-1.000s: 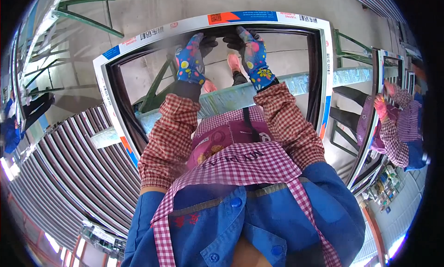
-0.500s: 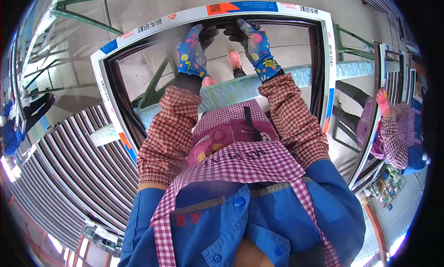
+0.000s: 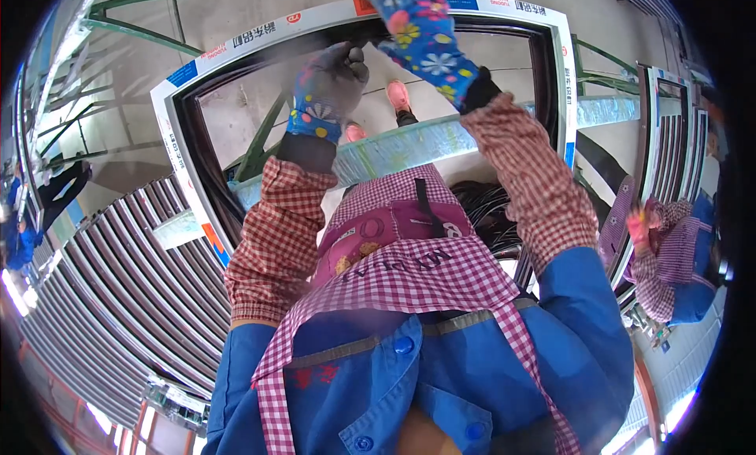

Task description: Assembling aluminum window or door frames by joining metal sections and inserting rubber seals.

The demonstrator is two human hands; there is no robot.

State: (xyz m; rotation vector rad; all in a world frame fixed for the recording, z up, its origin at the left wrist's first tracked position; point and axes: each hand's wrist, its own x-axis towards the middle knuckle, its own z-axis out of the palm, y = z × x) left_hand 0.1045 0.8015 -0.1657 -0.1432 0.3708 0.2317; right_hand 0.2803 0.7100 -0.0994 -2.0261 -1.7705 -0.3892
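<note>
A large window frame [image 3: 185,77], white outside and black inside, lies tilted in front of me. My left hand [image 3: 327,85], in a flowered glove with a dark palm, is curled against the black far rail of the frame. My right hand [image 3: 421,29], in a matching blue flowered glove, is raised over the same rail near the picture's top; its fingers are hidden behind the back of the glove. A loose bundle of black strip [image 3: 492,219] hangs by my waist. Checked sleeve covers and a checked apron cover my blue jacket.
A pale wrapped bar [image 3: 409,148] crosses under the frame, on a green metal stand [image 3: 256,144]. Ribbed grey profiles [image 3: 102,289] are stacked at the left. More frames [image 3: 657,132] lean at the right, where another person [image 3: 669,258] in checked sleeves works.
Both hands have moved along the far rail; the right hand has risen toward the top of the view and the left hand has shifted to the right.
</note>
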